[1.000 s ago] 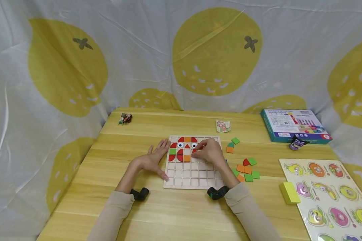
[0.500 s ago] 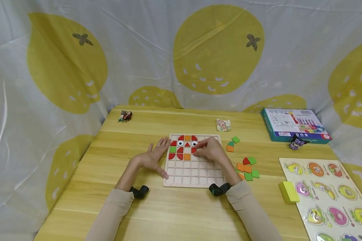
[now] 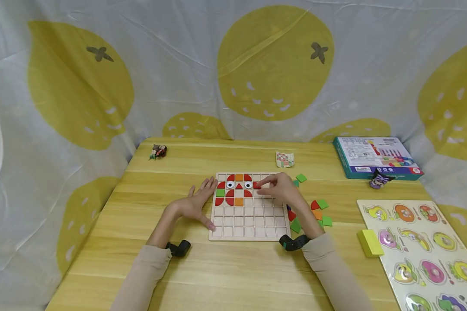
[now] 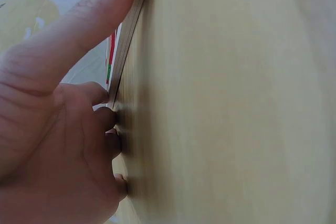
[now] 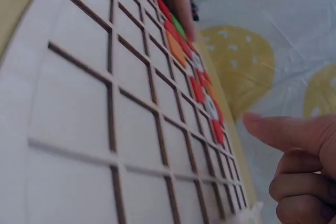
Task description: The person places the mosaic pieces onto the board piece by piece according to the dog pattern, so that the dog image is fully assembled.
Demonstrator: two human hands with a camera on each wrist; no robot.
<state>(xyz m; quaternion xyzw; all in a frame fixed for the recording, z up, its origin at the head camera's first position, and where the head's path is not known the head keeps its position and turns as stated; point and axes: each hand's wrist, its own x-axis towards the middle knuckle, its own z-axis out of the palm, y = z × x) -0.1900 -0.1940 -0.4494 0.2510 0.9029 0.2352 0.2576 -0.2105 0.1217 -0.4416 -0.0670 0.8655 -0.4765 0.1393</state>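
Observation:
A pale wooden grid board (image 3: 249,221) lies on the table, with red, green, orange and eye-patterned tiles in its upper left cells. My left hand (image 3: 196,205) is spread along the board's left edge, thumb on its lower left corner. In the left wrist view the thumb (image 4: 73,35) lies against the board's side. Over the upper right cells is my right hand (image 3: 282,188), index finger and thumb apart with nothing visible between them. A red tile (image 3: 257,185) sits by the index fingertip, right of an eye tile (image 3: 248,185). In the right wrist view the other fingers (image 5: 302,187) are curled.
Loose green (image 3: 327,221), orange and red tiles lie right of the board, partly behind the right forearm. A small pattern card (image 3: 285,160) lies beyond it. At the right are a box (image 3: 377,157), a figurine (image 3: 379,179), a yellow block (image 3: 370,243) and a fruit puzzle board (image 3: 412,255).
My right hand has moved right and slightly up, and its thumb and index finger have spread apart. The red tile beside the right eye tile now shows. The left hand stays in place.

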